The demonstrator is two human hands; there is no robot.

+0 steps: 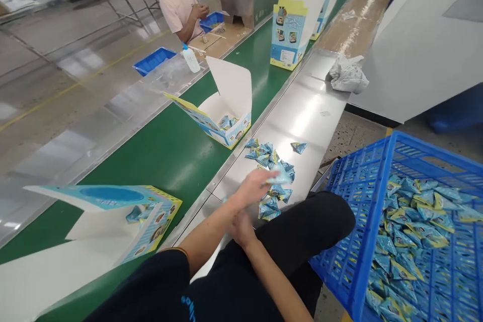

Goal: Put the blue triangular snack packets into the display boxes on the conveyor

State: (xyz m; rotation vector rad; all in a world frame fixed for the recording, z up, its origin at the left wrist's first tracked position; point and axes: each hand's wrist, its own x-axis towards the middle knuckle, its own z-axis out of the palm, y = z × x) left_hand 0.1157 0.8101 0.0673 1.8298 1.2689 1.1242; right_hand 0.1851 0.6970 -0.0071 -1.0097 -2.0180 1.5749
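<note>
My left hand (253, 187) reaches over the metal ledge (302, 105), its fingers closed on a blue packet (279, 175) that is blurred by motion. Under and around it lie several small blue and yellow packets (264, 153), with a single one (299, 147) apart to the right. My right hand (241, 226) is close below the left wrist, near my lap; its fingers are mostly hidden. Beyond the ledge, an open box (241, 133) with a few packets inside stands on the green belt (158, 153). Another open box (151, 234) with packets lies at the lower left.
A blue crate (362, 241) full of packets stands at the right. Farther along the belt are more open boxes (287, 35). A crumpled striped cloth (347, 74) lies on the ledge. Across the belt are a person (179, 5), a white bottle (191, 59) and a blue tray (154, 60).
</note>
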